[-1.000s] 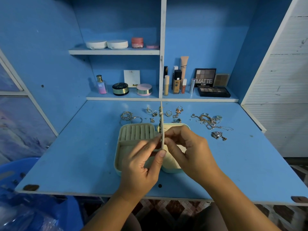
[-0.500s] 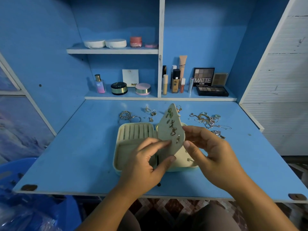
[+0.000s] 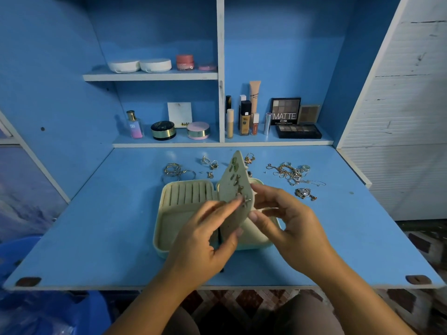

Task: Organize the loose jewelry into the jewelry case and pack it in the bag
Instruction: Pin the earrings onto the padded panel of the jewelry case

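1. Jewelry case, pale green and square with a cream velvety lining [image 3: 169,226], lies open flat on the blue fold-down desk [image 3: 96,226], at the middle of its surface and just in front of the person.
2. Left hand [image 3: 203,240]: thumb and fingertips pressed onto the near face of the cream leaf-shaped earring panel [image 3: 235,187], steadying it. Whether it also pinches a stud there is too small to tell.
3. Right hand [image 3: 285,223]: thumb and fingers pinching the panel's right edge, holding it upright above the case hinge.
4. Panel face carries several small earrings already pinned, running from tip to base.
5. Ring-roll slots in the left half of the case [image 3: 186,192] look empty.
6. Outward, loose pieces on the desk: gold bangles and hoops [image 3: 177,171] at 11 o'clock from the case; small rings [image 3: 210,163] at 12; tangled silver and gold chains [image 3: 290,174] at 1 o'clock; a silver pendant cluster [image 3: 304,193] at 2.
7. Cosmetics sit on the shelves beyond, at 12 o'clock. No bag is identifiable.
8. Step in hand, as judged: fixing earrings to the panel. Task is early; most jewelry is unsorted.
9. Next move likely calls for freeing one hand, reaching toward 12 or 1 o'clock for another piece, with a fine pinch, while the other hand keeps the panel from flopping.
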